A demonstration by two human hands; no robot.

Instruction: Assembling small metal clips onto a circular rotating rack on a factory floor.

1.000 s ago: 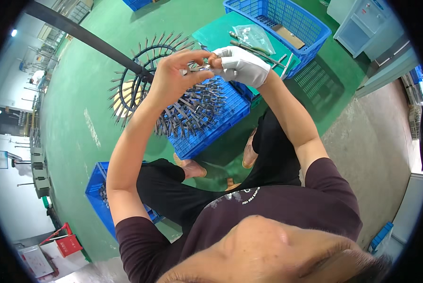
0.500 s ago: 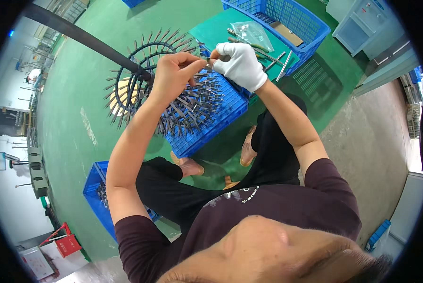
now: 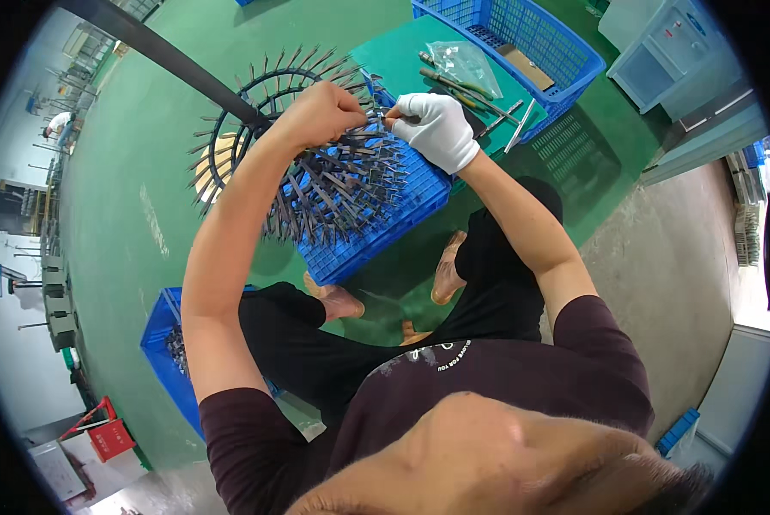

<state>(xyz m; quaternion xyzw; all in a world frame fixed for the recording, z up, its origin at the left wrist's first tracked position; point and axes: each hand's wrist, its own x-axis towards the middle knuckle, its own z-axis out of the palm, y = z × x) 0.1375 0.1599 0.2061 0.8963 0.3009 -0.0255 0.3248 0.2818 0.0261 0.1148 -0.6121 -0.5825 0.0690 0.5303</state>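
A round rack of dark metal, with rings and many thin prongs, sits on a slanting dark pole. My bare left hand is at its upper right side, fingers pinched together near the prong tips; what they hold, if anything, is hidden. Just to the right, my right hand wears a white glove that leaves the thumb and fingertips bare. Its thumb and forefinger are closed on a small dark piece, too small to name, close to the prongs. Only a small gap separates the two hands.
Under the rack stands an upturned blue crate. A green board beside it carries a clear plastic bag, pliers and metal rods. Behind is a blue basket; another blue crate with small parts stands lower left.
My left hand has turned over a little, its back now higher, and its fingertips have drawn slightly away from my right hand. The right hand has shifted slightly down.
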